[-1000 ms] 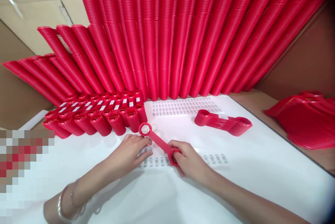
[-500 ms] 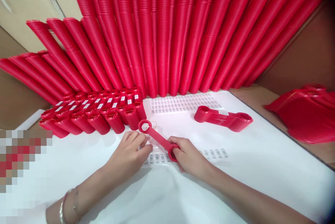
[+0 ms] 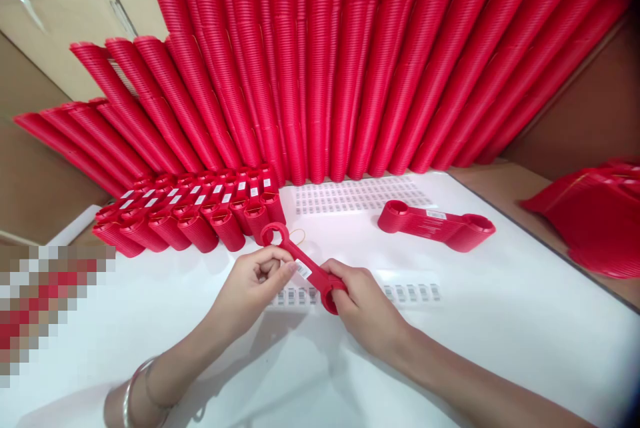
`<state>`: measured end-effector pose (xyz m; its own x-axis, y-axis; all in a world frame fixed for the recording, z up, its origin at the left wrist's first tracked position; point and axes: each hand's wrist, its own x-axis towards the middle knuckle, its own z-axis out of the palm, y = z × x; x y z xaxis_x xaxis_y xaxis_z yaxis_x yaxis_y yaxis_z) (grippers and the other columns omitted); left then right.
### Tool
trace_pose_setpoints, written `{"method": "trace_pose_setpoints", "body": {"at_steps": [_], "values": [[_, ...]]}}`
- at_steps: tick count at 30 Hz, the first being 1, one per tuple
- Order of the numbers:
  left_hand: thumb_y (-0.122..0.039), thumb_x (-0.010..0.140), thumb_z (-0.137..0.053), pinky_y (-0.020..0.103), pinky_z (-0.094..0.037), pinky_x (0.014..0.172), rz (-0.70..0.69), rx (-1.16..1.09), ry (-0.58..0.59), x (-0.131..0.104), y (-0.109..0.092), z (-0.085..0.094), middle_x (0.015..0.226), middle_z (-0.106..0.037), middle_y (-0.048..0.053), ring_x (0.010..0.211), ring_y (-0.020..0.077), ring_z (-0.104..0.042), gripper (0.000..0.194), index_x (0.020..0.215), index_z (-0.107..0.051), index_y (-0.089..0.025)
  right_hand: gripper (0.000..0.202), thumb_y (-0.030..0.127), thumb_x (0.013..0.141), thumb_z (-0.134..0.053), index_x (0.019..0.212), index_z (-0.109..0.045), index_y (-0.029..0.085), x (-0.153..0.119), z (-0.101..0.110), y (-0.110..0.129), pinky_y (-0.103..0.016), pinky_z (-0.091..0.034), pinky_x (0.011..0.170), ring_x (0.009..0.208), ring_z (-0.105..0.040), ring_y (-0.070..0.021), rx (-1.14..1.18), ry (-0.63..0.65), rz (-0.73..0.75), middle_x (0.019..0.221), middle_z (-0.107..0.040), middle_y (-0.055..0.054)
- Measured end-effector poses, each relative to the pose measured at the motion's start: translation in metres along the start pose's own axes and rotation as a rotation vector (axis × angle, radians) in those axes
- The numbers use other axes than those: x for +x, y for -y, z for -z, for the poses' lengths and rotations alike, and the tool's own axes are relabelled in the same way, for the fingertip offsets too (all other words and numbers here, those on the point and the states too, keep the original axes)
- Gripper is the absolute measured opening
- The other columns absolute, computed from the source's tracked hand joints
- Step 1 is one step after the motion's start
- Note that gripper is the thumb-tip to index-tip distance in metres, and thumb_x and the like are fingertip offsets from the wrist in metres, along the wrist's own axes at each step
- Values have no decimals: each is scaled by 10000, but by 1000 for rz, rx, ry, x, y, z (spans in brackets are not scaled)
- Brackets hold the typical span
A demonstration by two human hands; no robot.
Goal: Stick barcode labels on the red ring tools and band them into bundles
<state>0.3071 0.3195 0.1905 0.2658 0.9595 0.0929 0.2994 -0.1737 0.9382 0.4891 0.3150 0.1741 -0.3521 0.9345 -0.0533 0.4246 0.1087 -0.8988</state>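
Note:
My right hand (image 3: 369,305) grips the near ring end of a red plastic piece (image 3: 317,275), a flat bar with a ring at each end. A white barcode label (image 3: 303,269) lies against its bar. My left hand (image 3: 253,289) pinches at the label's left edge with thumb and forefinger, its other fingers curled in. A thin loop (image 3: 299,236), perhaps an elastic band, shows beside the far ring. Under and beyond my hands lies a strip of barcode labels (image 3: 411,293), partly covered.
Rows of labelled red bundles (image 3: 200,231) stand at the left. One more labelled bundle (image 3: 434,227) sits on the white table (image 3: 450,361) at the right. Tall red stacks (image 3: 320,81) rise at the back, before them a label sheet (image 3: 360,196). Red pieces (image 3: 595,221) lie far right.
My left hand has moved up to the red piece, and a barcode label now shows on its bar. My right hand keeps its grip. The view has shifted slightly.

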Motion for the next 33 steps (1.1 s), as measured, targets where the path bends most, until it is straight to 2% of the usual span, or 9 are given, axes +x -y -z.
{"method": "trace_pose_setpoints", "body": {"at_steps": [10,14,16,19,21,24,28,31,33], "values": [[-390,862,-560,204,-216,427,0,10,-34,0,2,-3,505,-278,-67,458,105,-270,232,781,-588,-174,163,55,693,-315,679,-425,175,-2,-1,0,-224,-295,510,531,-406,-103,-8,1,16,601,-482,21],[-367,876,-507,215,-251,434,-39,193,-100,-2,1,-8,501,-300,-59,455,122,-319,228,766,-574,-180,154,55,688,-312,665,-409,172,-3,-2,1,-222,-292,508,534,-400,-101,-7,5,14,604,-480,20],[-305,887,-463,237,-280,470,-196,452,-177,-4,1,-12,508,-343,-46,468,136,-353,217,736,-553,-178,160,55,687,-310,674,-420,171,-3,-3,1,-221,-299,517,548,-407,-101,3,16,21,619,-491,15],[-229,885,-427,289,-281,528,-541,961,-316,-5,-1,-17,578,-430,6,536,172,-392,237,689,-544,-166,159,54,685,-307,677,-416,170,-3,-4,-1,-217,-302,521,555,-397,-98,30,37,49,621,-480,16],[-241,886,-425,306,-273,534,-640,1168,-365,-5,-4,-19,619,-434,36,577,197,-393,272,660,-553,-162,144,51,680,-305,662,-382,171,-3,-5,-2,-214,-297,516,546,-374,-94,49,52,75,605,-447,22],[-290,895,-426,315,-298,547,-634,1251,-405,0,-7,-13,678,-428,62,617,218,-396,286,700,-578,-147,142,48,681,-305,663,-372,171,-5,-6,-2,-214,-297,516,546,-369,-92,43,74,94,607,-436,23],[-344,941,-366,335,-335,580,-567,1289,-500,7,-4,7,742,-445,82,652,238,-414,335,919,-599,-104,192,52,699,-300,711,-453,168,-8,-5,0,-209,-306,507,549,-404,-92,72,112,47,623,-487,19],[-407,962,-339,330,-349,579,-527,1234,-437,9,2,19,743,-483,74,660,237,-453,388,996,-578,-103,211,52,695,-295,717,-473,164,-8,-3,-1,-201,-293,479,519,-381,-83,135,106,2,605,-477,22],[-344,977,-312,322,-371,613,-524,1096,-366,8,5,22,790,-523,74,704,232,-492,344,1079,-540,-108,205,52,684,-296,701,-469,161,-6,-2,-3,-196,-281,462,499,-367,-75,173,90,-25,589,-464,25]]}}
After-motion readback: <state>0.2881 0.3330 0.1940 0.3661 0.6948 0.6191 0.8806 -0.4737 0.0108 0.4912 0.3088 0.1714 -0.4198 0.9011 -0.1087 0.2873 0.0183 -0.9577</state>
